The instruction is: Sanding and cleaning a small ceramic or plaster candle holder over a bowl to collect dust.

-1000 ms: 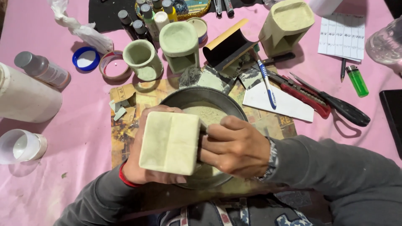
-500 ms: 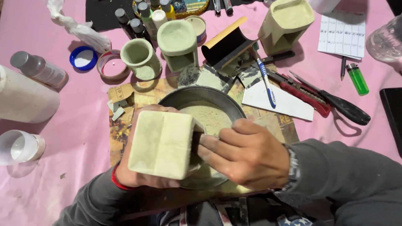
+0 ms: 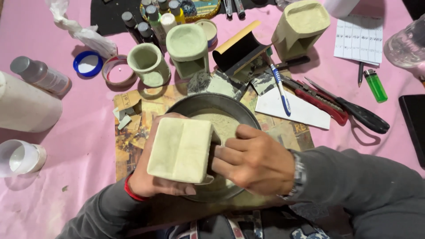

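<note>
My left hand point(image 3: 148, 179) holds a pale greenish square block point(image 3: 180, 149) from below, over a round metal pan point(image 3: 195, 106) with light powder in it. My right hand point(image 3: 254, 161) presses its fingers against the block's right side, with a small piece of sandpaper seemingly under them; this is partly hidden. Both arms wear grey sleeves; a red band is on the left wrist and a watch on the right.
Similar pale cast pieces stand behind the pan: a round cup point(image 3: 148, 64), a square holder point(image 3: 188, 48), a taller one point(image 3: 301, 26). Paint bottles point(image 3: 152, 17), a blue pen point(image 3: 280, 88), red cutter point(image 3: 314, 99), scissors point(image 3: 358, 113), green lighter point(image 3: 375, 85), tape roll point(image 3: 118, 71), plastic cup point(image 3: 20, 157).
The block has tilted and shifted slightly in my left hand while my right hand's fingers slid along its right side. The view moved a little.
</note>
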